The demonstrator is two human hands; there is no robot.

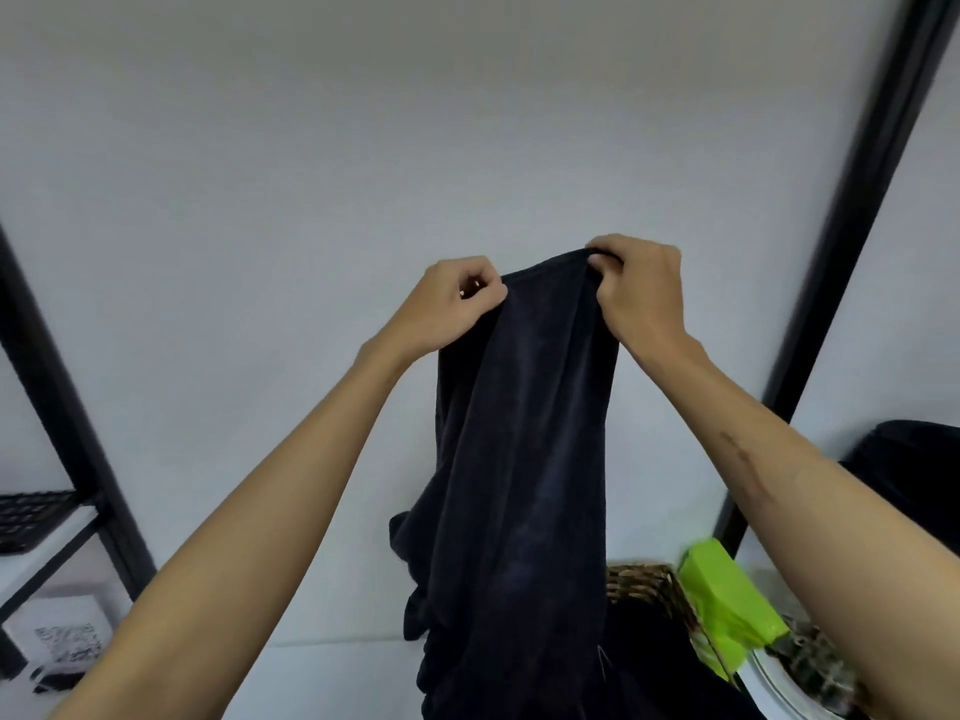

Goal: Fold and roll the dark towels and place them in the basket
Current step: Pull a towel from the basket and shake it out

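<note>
nearest the camera, 2 bare forearms reach up and forward, and below them at the lower right sits a woven basket with something dark inside it, a bright green packet just beside it and a white plate near the corner. at the lower left a black metal shelf holds a dark mesh tray and, lower down, a white card with a printed code. further out, the dark towel hangs in the air from its top edge, bunched and creased, its lower end trailing down toward the basket side. the left hand pinches the towel's top left corner between curled fingers and thumb, and the right hand grips the top right corner with its fingers curled over the hem; the 2 hands are near each other, so the edge sags between them. to do this step well, i judge the hands should draw apart until the top hem is taut, give 1 shake to drop the creases, then bring the corners together for an even fold. behind it all is a plain pale wall and, at far right, a dark heap that could be more towels.
</note>
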